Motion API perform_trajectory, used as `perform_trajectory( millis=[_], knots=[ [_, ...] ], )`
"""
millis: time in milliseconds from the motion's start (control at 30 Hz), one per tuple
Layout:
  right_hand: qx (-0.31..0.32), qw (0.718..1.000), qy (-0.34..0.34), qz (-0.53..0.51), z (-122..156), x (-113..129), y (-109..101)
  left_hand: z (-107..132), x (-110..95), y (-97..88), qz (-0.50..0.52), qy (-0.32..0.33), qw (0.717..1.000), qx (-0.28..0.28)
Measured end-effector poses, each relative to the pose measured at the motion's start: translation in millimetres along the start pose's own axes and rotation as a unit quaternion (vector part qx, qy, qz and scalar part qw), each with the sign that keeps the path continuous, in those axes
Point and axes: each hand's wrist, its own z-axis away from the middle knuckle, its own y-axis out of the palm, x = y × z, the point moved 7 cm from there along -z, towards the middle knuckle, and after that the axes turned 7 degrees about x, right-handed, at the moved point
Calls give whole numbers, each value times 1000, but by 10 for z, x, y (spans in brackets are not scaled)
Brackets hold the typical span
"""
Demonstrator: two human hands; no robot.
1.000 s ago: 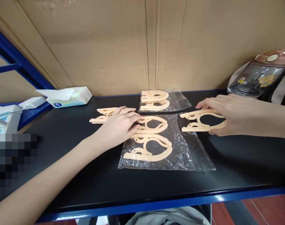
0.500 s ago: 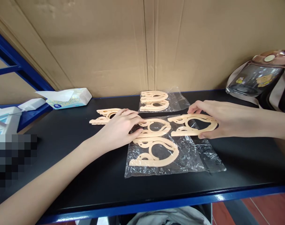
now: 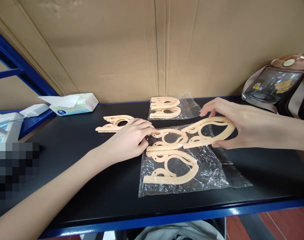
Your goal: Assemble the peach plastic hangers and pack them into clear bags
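Peach-coloured plastic folding hangers lie flat on and in a clear plastic bag (image 3: 209,173). The nearest hanger (image 3: 192,173) shows a wide loop, and another hanger (image 3: 175,131) is behind it. My left hand (image 3: 135,136) is closed at the bag's upper left corner, fingertips against the hanger ends; its exact hold is partly hidden. My right hand (image 3: 224,123) curves round the looped end of a folding hanger (image 3: 228,133), thumb along its near side, other fingers at the far side. This hanger's straight ends point left, close to the others.
Behind lies a second bag of folded hangers (image 3: 165,108). Another hanger (image 3: 109,128) rests on the black table (image 3: 104,193) beyond my left hand. A tissue pack (image 3: 77,105) sits at the back left, a strapped bottle (image 3: 274,83) at the back right. Cardboard (image 3: 104,50) backs the table.
The bag and its hangers have shifted right and slightly nearer to me. The hanger in my right hand has tilted, its looped end farther right; the right fingers have spread wider.
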Motion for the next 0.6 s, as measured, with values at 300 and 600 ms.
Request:
perform_trajectory(
  millis=[300,600],
  knots=[
    [72,997,5,-18,-40,-59,251,14,38,33,-11,10,1000,4],
    [101,991,1,-93,-132,-92,327,6,109,22,-9,16,1000,5]
  ],
)
